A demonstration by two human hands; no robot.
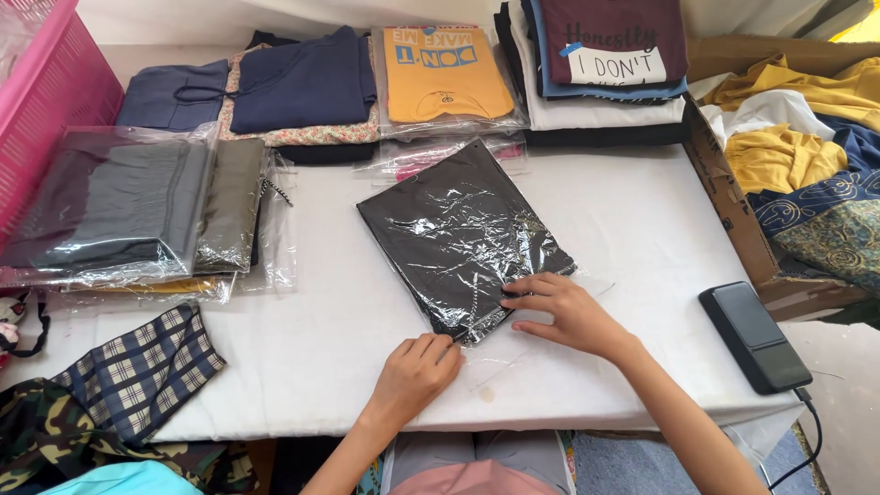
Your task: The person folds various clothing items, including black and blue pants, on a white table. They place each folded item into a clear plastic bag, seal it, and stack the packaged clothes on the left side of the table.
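On a white surface [302,348], a black garment in a clear plastic bag [463,234] lies just below stacked folded shirts [596,73], its near edge pinched by the curled left hand [417,371] and pressed by the flat, open-fingered right hand [564,312].

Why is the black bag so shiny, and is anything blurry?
In the head view, daylight glints off the crinkled clear wrap on the black packet, making white streaks; the wrapped grey stack glares too. Both hands, left and right, look sharp, with soft shadows on the white table.
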